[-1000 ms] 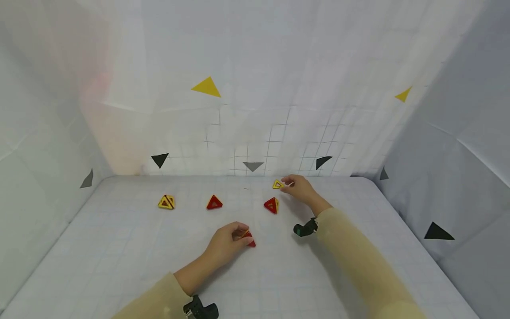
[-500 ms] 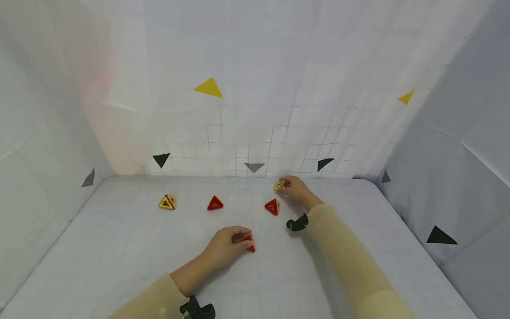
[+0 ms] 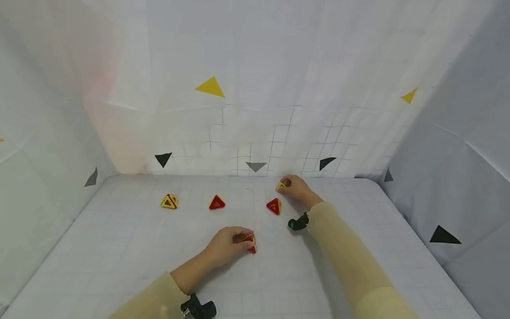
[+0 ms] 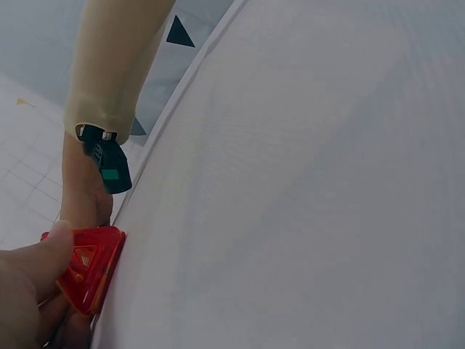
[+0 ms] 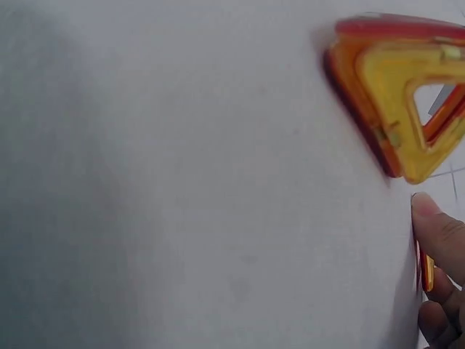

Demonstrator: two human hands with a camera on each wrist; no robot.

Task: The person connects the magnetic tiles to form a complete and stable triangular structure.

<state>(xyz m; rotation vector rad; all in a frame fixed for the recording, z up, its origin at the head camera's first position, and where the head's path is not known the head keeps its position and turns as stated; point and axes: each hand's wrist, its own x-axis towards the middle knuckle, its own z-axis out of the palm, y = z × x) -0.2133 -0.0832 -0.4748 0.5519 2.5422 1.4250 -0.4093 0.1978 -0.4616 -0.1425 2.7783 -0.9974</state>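
Note:
Near the middle of the table, my left hand [image 3: 226, 246] pinches a red and yellow triangular pyramid [image 3: 252, 243] between thumb and fingers. In the left wrist view its red, hollow-centred face [image 4: 91, 269] shows beside the thumb. Farther back, my right hand [image 3: 295, 188] grips a small yellow triangular piece [image 3: 280, 186]; the fingers hide much of it. Only a thin yellow and red edge [image 5: 429, 273] of that piece shows in the right wrist view. Just in front of this hand sits a red and yellow pyramid [image 3: 274, 206] with open triangular faces, seen large in the right wrist view.
A red triangular pyramid [image 3: 217, 202] stands left of centre, and a mostly yellow one [image 3: 169, 201] farther left. White sheeting [image 3: 255, 79] with black, grey and yellow triangle marks encloses the white table [image 3: 131, 248] at the back and sides.
My right hand's fingers have come farther over the yellow piece, covering more of it. The pyramid in my left hand has turned and shifted slightly toward me. The pieces on the table stay put.

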